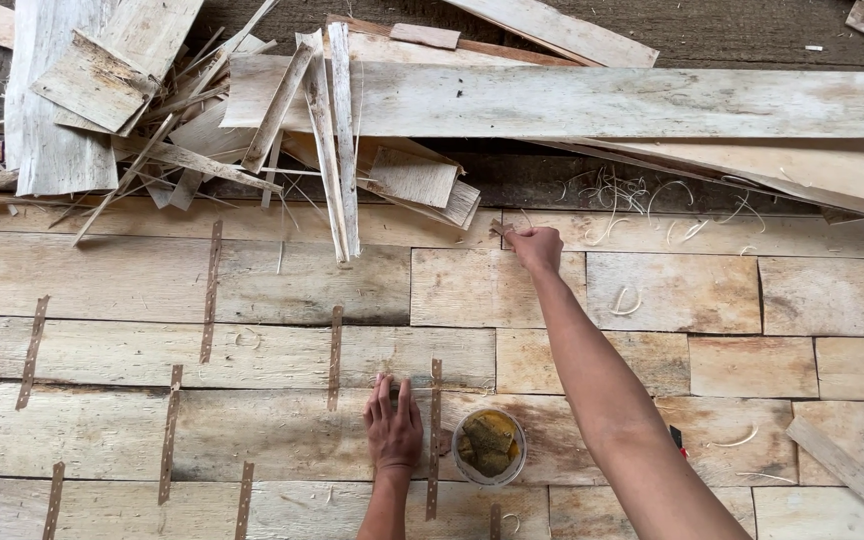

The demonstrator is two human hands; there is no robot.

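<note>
wooden sheets [252,350] lie under the left hand [393,432], which rests flat with fingers spread beside a round tub [490,446]. right hand [535,247], reaching far forward, pinches a small strip [501,229] between closed fingers.

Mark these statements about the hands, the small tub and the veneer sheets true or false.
1. The left hand lies flat on the veneer sheets. True.
2. The right hand rests inside the round tub. False: it reaches far forward, fingers pinching a small strip end.
3. The tub sits just right of the left hand. True.
4. The tub is empty. False: it holds a yellowish-brown mass.
5. Loose wood scraps are piled at the far left. True.
</note>
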